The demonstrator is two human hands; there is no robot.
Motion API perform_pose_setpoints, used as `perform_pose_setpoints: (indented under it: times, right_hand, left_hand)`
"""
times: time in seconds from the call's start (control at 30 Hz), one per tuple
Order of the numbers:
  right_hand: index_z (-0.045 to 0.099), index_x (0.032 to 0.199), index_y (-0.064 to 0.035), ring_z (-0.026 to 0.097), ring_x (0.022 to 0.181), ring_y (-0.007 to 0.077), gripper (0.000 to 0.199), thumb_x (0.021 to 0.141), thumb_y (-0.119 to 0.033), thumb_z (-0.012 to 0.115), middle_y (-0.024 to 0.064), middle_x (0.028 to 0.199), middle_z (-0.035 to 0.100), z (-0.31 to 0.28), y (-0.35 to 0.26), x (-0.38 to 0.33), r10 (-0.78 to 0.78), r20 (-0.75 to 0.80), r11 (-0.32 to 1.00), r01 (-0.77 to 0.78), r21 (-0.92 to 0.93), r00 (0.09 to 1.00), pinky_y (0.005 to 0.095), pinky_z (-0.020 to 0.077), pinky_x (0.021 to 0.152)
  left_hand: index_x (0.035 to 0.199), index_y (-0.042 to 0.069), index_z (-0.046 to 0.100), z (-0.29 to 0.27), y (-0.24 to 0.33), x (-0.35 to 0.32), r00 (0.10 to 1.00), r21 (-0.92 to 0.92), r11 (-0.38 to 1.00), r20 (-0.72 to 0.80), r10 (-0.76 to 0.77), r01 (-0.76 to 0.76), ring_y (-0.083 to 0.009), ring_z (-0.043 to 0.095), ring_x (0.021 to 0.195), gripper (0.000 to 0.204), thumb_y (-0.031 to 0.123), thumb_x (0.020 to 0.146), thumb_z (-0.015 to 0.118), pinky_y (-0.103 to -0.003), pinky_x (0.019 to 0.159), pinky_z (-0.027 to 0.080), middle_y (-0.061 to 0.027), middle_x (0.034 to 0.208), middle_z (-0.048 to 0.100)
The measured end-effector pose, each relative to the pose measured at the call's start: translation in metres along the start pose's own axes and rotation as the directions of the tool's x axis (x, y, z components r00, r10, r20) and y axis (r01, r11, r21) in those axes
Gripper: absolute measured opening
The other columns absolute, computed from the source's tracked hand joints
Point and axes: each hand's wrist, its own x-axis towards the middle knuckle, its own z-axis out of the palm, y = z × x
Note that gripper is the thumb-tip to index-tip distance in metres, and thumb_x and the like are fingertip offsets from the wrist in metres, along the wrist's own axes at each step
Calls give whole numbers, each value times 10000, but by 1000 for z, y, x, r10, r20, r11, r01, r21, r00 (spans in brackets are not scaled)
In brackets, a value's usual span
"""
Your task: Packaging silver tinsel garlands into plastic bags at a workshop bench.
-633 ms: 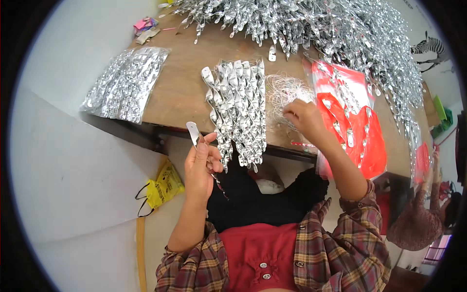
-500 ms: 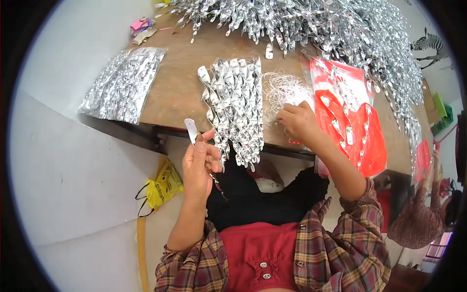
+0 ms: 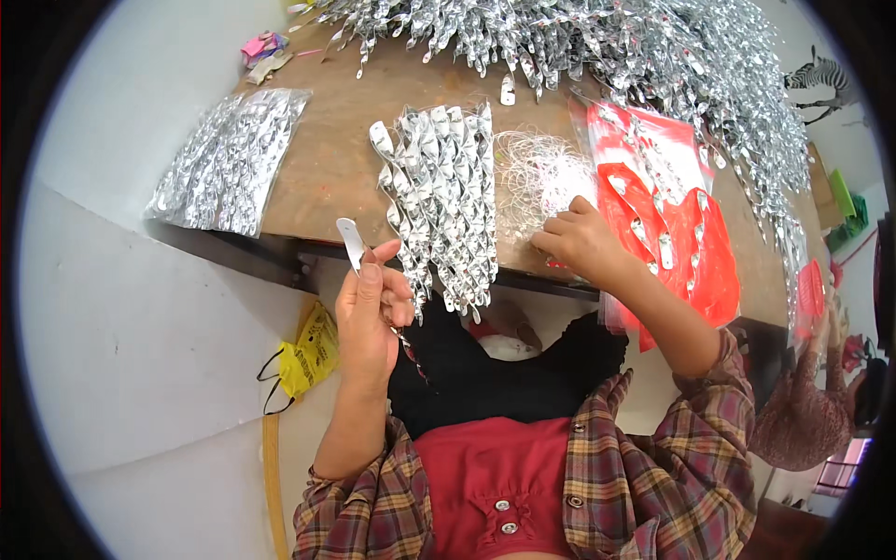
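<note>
Plaid shirt [image 3: 616, 467]: worn open over a red top [image 3: 485, 457]; both cut off by the lower edge.
Left hand [image 3: 367, 317]: thumb and forefinger pinched together on a silver strip [image 3: 350, 243], the other fingers loosely curled; the strip's flat end points up above the hand, its darker twisted tail hangs below the palm, the middle hidden by the fingers.
Yellow bag [image 3: 308, 359]: on the left beyond the left forearm, below table level; dark printing on its side, slanted and small; dark handles; contents hidden.
Right hand [image 3: 579, 245]: fingers bent and close together at the near edge of a tangle of white thread [image 3: 537, 173]; whether they grip a thread cannot be told; a small reddish bit beside the fingertips is hard to make out.
Twisted strips [image 3: 443, 201]: a silver row side by side on the brown table [image 3: 327, 182], between the hands, lower ends over the edge.
Red packaging [image 3: 714, 271]: right of the thread, with clear plastic and silver twists; whether these lie inside or on top is unclear.
Clear bag [image 3: 229, 159]: at the table's left, filled with silver twists.
Silver heap [image 3: 579, 42]: across the far side, cut off above.
</note>
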Motion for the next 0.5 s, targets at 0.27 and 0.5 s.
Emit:
perform_pose_setpoints:
  times: [0.27, 0.5]
  right_hand:
    - [505, 891, -87, 566, 772, 204, 207, 710, -97, 605, 68, 824, 546, 10, -12, 1, 35, 35, 999, -34, -40, 999, 344, 419, 740]
    - [502, 976, -38, 559, 701, 210, 95, 883, -50, 501, 99, 896, 607, -32, -39, -2, 706, 82, 294, -396, 870, 703, 323, 458, 650]
  left_hand:
    - [1163, -48, 517, 11, 0, -3, 996, -16, 1000, 91, -19, 21, -53, 438, 519, 418, 315, 958, 485, -194, 473, 357, -19, 705, 550]
    - [1138, -66, 531, 30, -1, -7, 978, 67, 997, 206, -39, 26, -54, 425, 583, 419, 297, 930, 538, -187, 547, 359, -66, 881, 567]
